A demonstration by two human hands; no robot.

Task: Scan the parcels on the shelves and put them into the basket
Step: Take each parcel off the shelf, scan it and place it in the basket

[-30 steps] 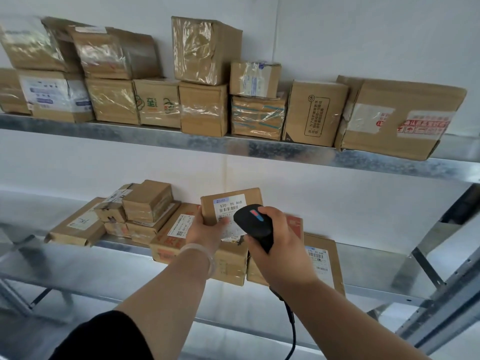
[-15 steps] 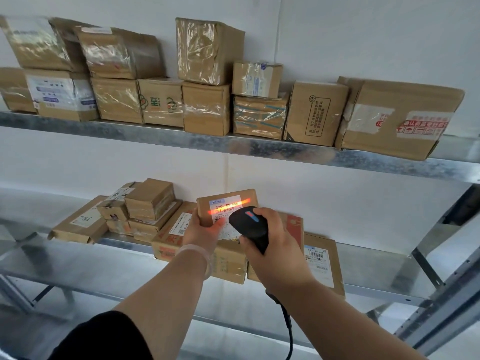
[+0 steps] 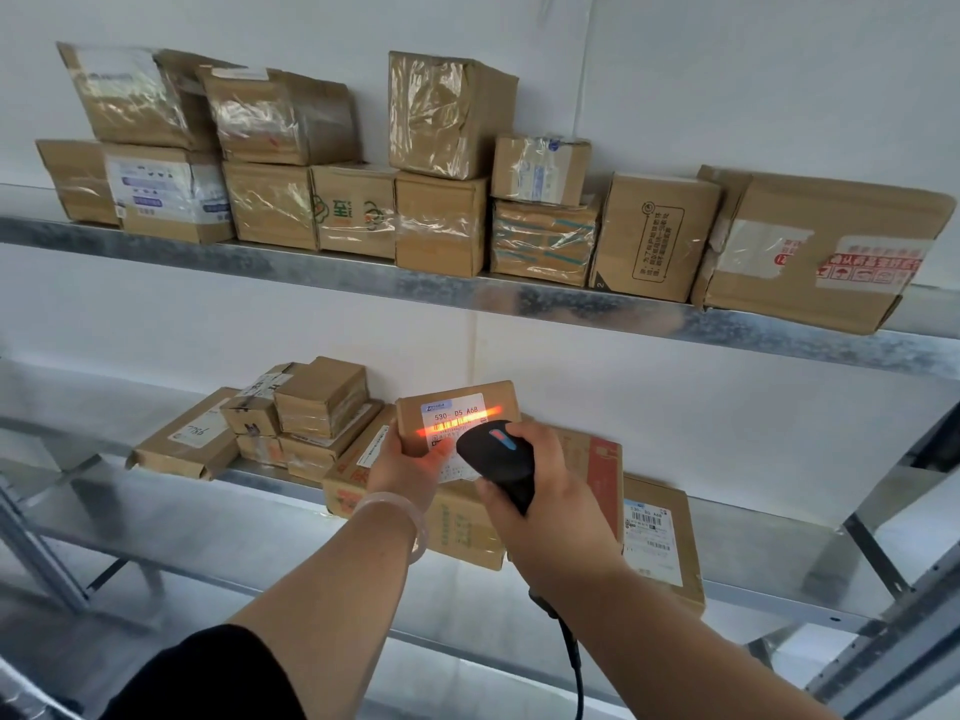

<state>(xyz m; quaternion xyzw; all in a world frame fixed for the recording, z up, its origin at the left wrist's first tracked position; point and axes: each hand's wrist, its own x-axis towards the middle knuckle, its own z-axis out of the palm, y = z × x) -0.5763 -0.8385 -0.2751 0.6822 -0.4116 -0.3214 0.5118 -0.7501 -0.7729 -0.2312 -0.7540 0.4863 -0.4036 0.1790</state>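
My left hand [image 3: 402, 467] grips a small brown parcel [image 3: 457, 407] by its lower left edge and tilts its white label toward me, above the lower shelf [image 3: 249, 517]. My right hand [image 3: 540, 491] is wrapped around a black barcode scanner [image 3: 498, 459] held just below and right of the label. An orange scan line lies across the barcode. Several more cardboard parcels lie on the lower shelf, among them a flat one with a label [image 3: 657, 548] at the right. No basket is in view.
The upper shelf [image 3: 519, 298] carries a row of taped cardboard boxes, some stacked two high, with a large box [image 3: 826, 252] at the right end. Metal shelf braces [image 3: 878, 553] stand at the right. The scanner's cable [image 3: 574, 662] hangs below my right wrist.
The scanner's orange line came on over the parcel's label half a second ago and stays lit. Both hands have stayed nearly in place, with the parcel held in the same spot.
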